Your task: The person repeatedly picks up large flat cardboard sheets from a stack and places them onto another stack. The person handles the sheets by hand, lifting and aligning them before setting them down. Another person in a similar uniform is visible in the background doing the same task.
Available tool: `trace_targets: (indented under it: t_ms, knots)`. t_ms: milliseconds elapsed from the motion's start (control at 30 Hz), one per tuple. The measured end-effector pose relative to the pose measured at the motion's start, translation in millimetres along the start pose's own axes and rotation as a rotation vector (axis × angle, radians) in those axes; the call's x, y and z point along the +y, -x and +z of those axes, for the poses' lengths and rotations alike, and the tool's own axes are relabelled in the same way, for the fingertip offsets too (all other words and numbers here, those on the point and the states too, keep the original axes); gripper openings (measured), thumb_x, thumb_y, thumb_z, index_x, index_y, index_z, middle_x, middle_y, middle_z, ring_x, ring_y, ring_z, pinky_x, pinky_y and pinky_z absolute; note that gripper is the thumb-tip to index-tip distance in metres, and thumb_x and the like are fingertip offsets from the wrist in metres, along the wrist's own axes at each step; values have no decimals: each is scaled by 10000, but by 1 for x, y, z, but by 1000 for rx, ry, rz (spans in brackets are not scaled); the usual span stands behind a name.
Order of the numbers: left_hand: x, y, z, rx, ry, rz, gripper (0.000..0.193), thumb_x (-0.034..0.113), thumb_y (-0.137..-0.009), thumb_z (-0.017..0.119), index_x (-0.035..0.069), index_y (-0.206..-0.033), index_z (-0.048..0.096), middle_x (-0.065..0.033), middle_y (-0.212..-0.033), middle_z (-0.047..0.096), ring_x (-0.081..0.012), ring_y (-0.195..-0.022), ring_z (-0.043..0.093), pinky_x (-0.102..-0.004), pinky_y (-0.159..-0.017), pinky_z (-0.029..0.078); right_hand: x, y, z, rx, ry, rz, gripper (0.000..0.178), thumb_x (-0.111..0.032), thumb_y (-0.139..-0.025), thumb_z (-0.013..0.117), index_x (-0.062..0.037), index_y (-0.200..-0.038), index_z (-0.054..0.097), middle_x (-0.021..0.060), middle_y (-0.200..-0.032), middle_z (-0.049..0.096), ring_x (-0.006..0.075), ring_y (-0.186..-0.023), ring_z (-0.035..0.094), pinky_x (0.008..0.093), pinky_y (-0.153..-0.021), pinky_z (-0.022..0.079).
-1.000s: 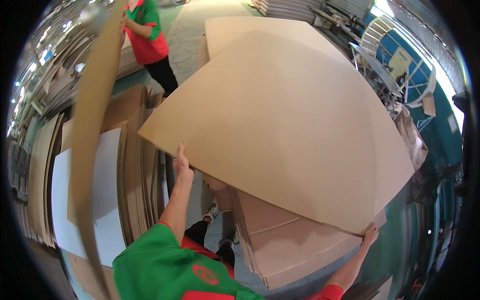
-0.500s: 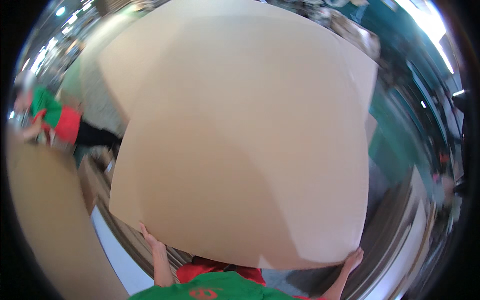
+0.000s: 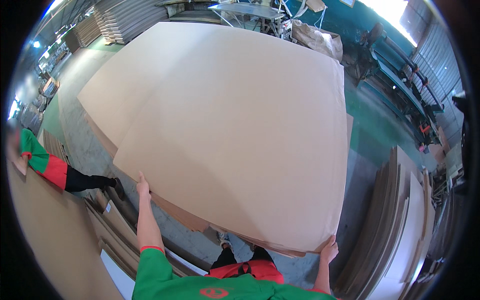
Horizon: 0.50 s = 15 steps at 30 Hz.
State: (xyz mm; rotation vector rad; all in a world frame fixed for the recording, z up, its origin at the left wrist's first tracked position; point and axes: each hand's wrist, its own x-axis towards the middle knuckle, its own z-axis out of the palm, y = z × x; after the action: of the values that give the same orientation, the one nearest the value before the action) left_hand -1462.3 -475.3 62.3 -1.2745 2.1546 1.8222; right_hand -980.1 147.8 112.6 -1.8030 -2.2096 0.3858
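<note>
A large tan cardboard sheet (image 3: 245, 135) spreads out in front of me over a low stack of similar sheets (image 3: 179, 214). My left hand (image 3: 143, 187) is closed on its near edge, close to the left corner. At the near right corner, my right hand (image 3: 328, 249) grips the same sheet, fingers mostly hidden beneath it. Another tan sheet (image 3: 117, 92) sticks out from under it at the far left. The near edges of the stack show uneven below the held sheet.
At the left, a person (image 3: 50, 165) in green and red leans over a tan board (image 3: 47, 215). Upright boards (image 3: 395, 220) lean at the right. Green machinery (image 3: 395, 82) stands at the far right, with a metal table (image 3: 247, 10) and stacked cardboard (image 3: 127, 22) behind.
The held sheet has come down and away from me onto the stack, and both my arms reach further forward. My feet and the stack's near edge now show. Both hands keep their grip.
</note>
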Motion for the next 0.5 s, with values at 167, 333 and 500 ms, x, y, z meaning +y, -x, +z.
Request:
trace_targets:
  t_ms: [167, 333, 500]
  knots:
    - [28, -39, 3, 31, -74, 48, 903, 747, -820, 442, -64, -1212, 512, -143, -1095, 608, -259, -927, 619, -423, -709, 519, -22, 48, 7, -3, 0, 48, 697, -543, -960, 338, 78, -814, 619, 310, -820, 621, 485, -804, 593, 557, -724, 445]
    - [35, -75, 1, -51, -34, 51, 905, 736, -819, 462, -52, -1263, 473, -155, -1177, 576, -270, -1008, 592, -425, -808, 494, -21, 80, 21, 35, 28, 28, 685, -522, -964, 349, 90, -841, 631, 305, -830, 628, 477, -835, 597, 551, -749, 445]
    - [-23, 16, 18, -101, 281, 401, 748, 483, -928, 527, -17, -1419, 266, -151, -1417, 387, -266, -1259, 420, -386, -1034, 348, -14, 65, 14, -138, -23, 48, 693, -544, -944, 387, 89, -842, 650, 315, -846, 629, 471, -856, 605, 528, -772, 457]
